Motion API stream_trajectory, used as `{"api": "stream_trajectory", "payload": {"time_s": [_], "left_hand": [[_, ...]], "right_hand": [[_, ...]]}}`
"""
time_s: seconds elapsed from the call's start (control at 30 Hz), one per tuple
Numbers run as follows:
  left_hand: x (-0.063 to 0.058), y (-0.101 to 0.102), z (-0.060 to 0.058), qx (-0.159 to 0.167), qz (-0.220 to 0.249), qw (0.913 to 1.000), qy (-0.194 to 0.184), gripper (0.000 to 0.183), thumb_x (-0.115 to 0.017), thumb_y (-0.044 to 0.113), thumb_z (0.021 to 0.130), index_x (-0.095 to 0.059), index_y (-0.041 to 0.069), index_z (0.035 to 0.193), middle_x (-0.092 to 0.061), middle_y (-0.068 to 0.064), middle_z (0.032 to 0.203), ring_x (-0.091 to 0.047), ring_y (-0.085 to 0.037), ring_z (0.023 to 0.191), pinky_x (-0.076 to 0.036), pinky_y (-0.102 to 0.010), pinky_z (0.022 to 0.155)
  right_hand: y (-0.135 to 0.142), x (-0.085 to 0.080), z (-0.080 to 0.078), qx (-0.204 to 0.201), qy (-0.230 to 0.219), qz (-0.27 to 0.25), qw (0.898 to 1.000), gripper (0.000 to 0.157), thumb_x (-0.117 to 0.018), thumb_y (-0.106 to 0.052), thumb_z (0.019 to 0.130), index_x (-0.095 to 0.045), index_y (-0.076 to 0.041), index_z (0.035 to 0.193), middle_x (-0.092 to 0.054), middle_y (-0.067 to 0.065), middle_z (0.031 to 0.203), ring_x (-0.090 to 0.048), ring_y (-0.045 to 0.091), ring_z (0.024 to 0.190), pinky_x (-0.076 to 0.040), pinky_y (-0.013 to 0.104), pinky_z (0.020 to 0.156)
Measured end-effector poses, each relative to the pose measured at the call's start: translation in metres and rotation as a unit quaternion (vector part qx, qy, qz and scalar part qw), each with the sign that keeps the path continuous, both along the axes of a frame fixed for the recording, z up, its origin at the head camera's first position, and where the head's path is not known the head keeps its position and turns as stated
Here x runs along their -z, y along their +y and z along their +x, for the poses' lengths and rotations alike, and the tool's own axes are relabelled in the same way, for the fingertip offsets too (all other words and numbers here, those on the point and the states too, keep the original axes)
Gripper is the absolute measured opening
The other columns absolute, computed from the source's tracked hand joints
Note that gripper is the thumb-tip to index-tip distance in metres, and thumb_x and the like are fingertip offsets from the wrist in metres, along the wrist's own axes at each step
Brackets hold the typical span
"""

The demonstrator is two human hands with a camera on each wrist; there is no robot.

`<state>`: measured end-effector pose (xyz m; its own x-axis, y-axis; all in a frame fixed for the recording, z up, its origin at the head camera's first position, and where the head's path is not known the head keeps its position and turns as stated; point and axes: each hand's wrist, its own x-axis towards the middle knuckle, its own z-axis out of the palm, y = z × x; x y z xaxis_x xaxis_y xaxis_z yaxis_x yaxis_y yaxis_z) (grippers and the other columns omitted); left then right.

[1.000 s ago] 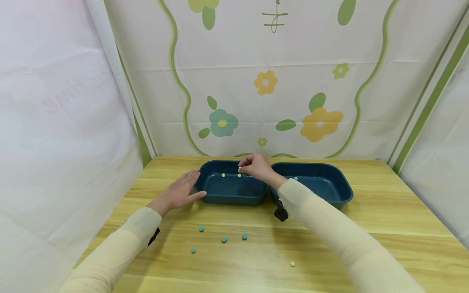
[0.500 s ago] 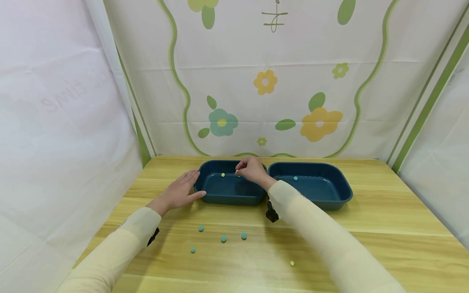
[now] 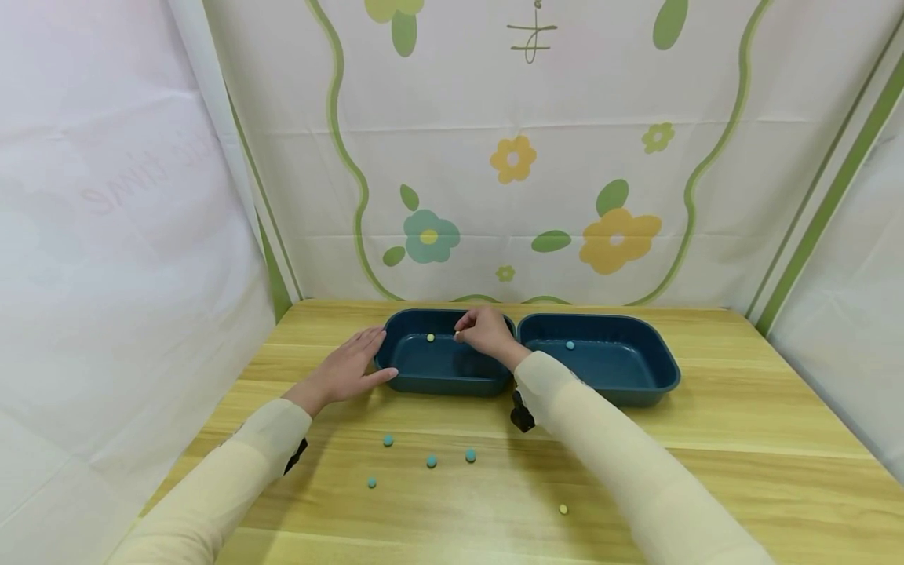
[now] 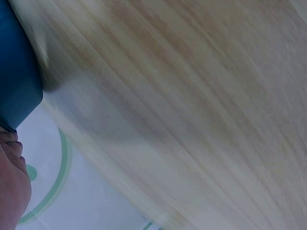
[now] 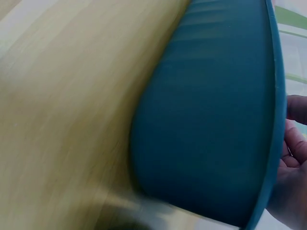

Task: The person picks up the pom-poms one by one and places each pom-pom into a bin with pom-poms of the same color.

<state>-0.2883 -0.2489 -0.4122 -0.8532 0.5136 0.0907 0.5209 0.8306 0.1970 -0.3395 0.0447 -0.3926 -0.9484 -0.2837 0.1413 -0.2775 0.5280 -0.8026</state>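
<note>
Head view: the right hand (image 3: 487, 329) pinches a pale bead (image 3: 457, 336) between thumb and fingers over the left tray (image 3: 441, 386). An uneven release could send so small a bead rolling or bouncing; a push from the left hand (image 3: 346, 367), its fingers outstretched against the tray's left end, might shift the tray beneath. The bead lies at the right fingertips, well apart from the left hand, near a yellow bead (image 3: 430, 337) inside the tray. Left wrist view: the left fingers meet the tray's rim; no bead appears. Right wrist view: fingers show beyond the rim; I cannot make out the bead.
</note>
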Motion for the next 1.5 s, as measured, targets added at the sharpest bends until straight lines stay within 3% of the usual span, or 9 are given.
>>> {"api": "stream_trajectory", "payload": {"time_s": [0.4,0.6,0.83,0.93,1.2,1.5], "left_hand": [[-0.001,0.000,0.000,-0.003,0.004,1.0000,-0.001,0.088,-0.043,0.061,0.097,-0.022,-0.004,0.152,-0.018,-0.017,0.159,-0.014,-0.032,0.146,-0.012,-0.047,0.117],[-0.002,0.001,0.001,-0.002,0.000,1.0000,-0.002,0.087,-0.043,0.060,0.097,-0.022,-0.005,0.152,-0.018,-0.018,0.159,-0.014,-0.033,0.146,-0.012,-0.047,0.117],[-0.005,0.003,0.003,0.000,0.003,1.0000,0.001,0.087,-0.045,0.058,0.097,-0.023,-0.006,0.151,-0.020,-0.021,0.157,-0.016,-0.035,0.145,-0.013,-0.048,0.117],[-0.004,0.003,0.003,0.001,0.004,1.0000,0.003,0.087,-0.045,0.059,0.097,-0.024,-0.007,0.150,-0.021,-0.021,0.157,-0.017,-0.035,0.145,-0.013,-0.049,0.116],[-0.004,0.002,0.002,-0.002,-0.006,1.0000,0.002,0.087,-0.044,0.060,0.097,-0.023,-0.006,0.151,-0.021,-0.021,0.157,-0.016,-0.035,0.145,-0.013,-0.048,0.116],[-0.004,0.003,0.002,-0.002,-0.002,1.0000,-0.004,0.087,-0.044,0.060,0.097,-0.023,-0.005,0.151,-0.020,-0.020,0.158,-0.016,-0.034,0.145,-0.013,-0.048,0.117]], "right_hand": [[0.002,-0.001,0.000,-0.001,-0.010,0.002,1.000,0.007,-0.074,-0.007,0.085,-0.073,-0.004,0.091,-0.068,0.003,0.090,-0.064,0.020,0.083,-0.055,0.036,0.077],[0.006,-0.013,0.002,-0.001,-0.017,0.007,1.000,0.009,-0.073,-0.010,0.087,-0.072,-0.005,0.095,-0.068,0.003,0.091,-0.064,0.019,0.082,-0.054,0.035,0.075],[0.015,-0.030,0.009,-0.030,-0.013,-0.006,0.999,0.010,-0.073,-0.010,0.088,-0.072,-0.005,0.096,-0.067,0.004,0.091,-0.065,0.024,0.085,-0.054,0.033,0.072],[0.021,-0.036,0.017,-0.047,-0.008,-0.006,0.999,0.009,-0.073,-0.010,0.088,-0.072,-0.006,0.096,-0.068,0.004,0.090,-0.065,0.027,0.086,-0.054,0.033,0.072],[0.037,-0.051,0.043,-0.076,0.018,0.012,0.997,0.011,-0.075,-0.011,0.086,-0.073,-0.006,0.095,-0.067,0.001,0.090,-0.063,0.017,0.080,-0.054,0.033,0.074],[0.062,-0.051,0.083,-0.106,0.017,0.004,0.994,0.009,-0.076,-0.011,0.085,-0.072,-0.010,0.093,-0.067,-0.001,0.083,-0.061,0.018,0.073,-0.053,0.034,0.067]]}}
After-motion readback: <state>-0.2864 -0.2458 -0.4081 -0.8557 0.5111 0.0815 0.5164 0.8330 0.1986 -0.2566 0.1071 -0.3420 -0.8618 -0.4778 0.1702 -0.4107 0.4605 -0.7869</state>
